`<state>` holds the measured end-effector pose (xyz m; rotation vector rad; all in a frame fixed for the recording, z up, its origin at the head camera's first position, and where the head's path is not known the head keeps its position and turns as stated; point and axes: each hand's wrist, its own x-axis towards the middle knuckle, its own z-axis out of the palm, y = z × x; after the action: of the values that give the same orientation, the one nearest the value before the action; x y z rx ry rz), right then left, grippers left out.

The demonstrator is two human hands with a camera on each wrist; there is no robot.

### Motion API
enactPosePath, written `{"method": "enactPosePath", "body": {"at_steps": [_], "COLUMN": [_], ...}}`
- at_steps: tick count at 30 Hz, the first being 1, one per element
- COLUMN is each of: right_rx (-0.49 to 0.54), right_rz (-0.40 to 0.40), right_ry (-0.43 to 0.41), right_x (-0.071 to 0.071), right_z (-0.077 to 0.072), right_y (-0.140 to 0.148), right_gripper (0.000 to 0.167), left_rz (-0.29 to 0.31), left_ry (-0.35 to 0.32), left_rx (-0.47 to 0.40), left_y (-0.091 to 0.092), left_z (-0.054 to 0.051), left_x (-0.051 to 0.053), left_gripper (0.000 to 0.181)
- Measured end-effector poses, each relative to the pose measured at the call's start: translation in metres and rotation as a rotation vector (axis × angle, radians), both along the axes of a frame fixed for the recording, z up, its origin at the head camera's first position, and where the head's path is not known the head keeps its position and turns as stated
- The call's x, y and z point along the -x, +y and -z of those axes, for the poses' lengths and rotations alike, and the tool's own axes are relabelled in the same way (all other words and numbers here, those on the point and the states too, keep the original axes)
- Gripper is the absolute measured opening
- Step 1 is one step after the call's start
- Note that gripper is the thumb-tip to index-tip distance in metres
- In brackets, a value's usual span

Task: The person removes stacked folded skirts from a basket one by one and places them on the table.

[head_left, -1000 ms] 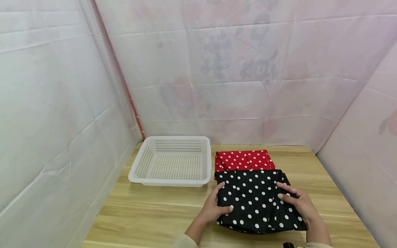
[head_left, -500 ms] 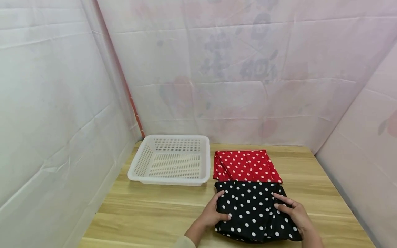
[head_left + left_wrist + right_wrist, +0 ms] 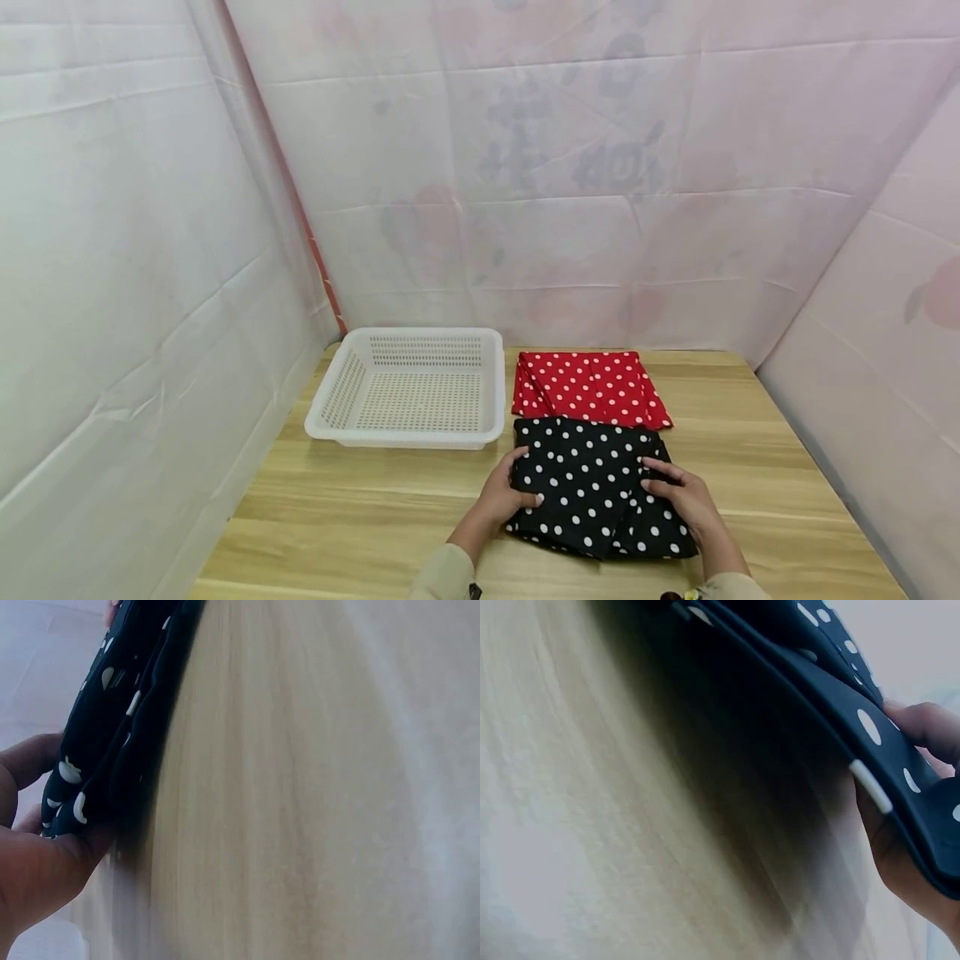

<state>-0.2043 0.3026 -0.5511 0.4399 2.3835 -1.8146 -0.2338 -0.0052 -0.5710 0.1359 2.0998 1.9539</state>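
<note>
In the head view a folded black cloth with white polka dots (image 3: 585,492) is held low at the front of the table. My left hand (image 3: 497,498) grips its left edge, thumb on top; the left wrist view shows fingers under the layered folds (image 3: 112,727). On the right side my right hand (image 3: 688,502) pinches the cloth between the thumb and fingers above and below, as the right wrist view confirms, with shadow beneath the raised edge (image 3: 840,727). Just behind lies a folded red cloth with white dots (image 3: 588,387), its front edge partly hidden by the black one.
A white perforated plastic basket (image 3: 405,438) stands at the back left of the wooden table (image 3: 337,517), with nothing visible inside. White sheeting (image 3: 555,250) walls the table at the back and both sides.
The black cloth first came toward me, uncovering more of the red cloth, then shifted away and left with both hands still gripping it. The red cloth now lies slightly farther back.
</note>
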Motion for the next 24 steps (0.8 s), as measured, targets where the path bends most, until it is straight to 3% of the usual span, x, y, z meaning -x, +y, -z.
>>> {"method": "enactPosePath", "body": {"at_steps": [5,14,19,24], "right_rx": [-0.042,-0.053,-0.114,-0.133], "right_rz": [-0.011,-0.011,-0.016,-0.013], "right_ry": [0.035,0.020,0.020,0.029], "right_x": [0.011,0.014,0.005,-0.003], "right_z": [0.005,0.004,-0.006,-0.009], "right_y": [-0.001,-0.003,0.000,0.004], "right_gripper": [0.056,0.058,0.059,0.057], "left_rz": [-0.064,-0.080,-0.047,0.022], "left_ry": [0.025,0.064,0.109,0.097], "left_rx": [0.028,0.024,0.111,0.030], "left_y": [-0.001,-0.004,-0.015,-0.029], "left_z": [0.002,0.002,-0.003,-0.003], "left_x": [0.003,0.004,0.003,0.000], "left_gripper": [0.080,0.077,0.069,0.061]}}
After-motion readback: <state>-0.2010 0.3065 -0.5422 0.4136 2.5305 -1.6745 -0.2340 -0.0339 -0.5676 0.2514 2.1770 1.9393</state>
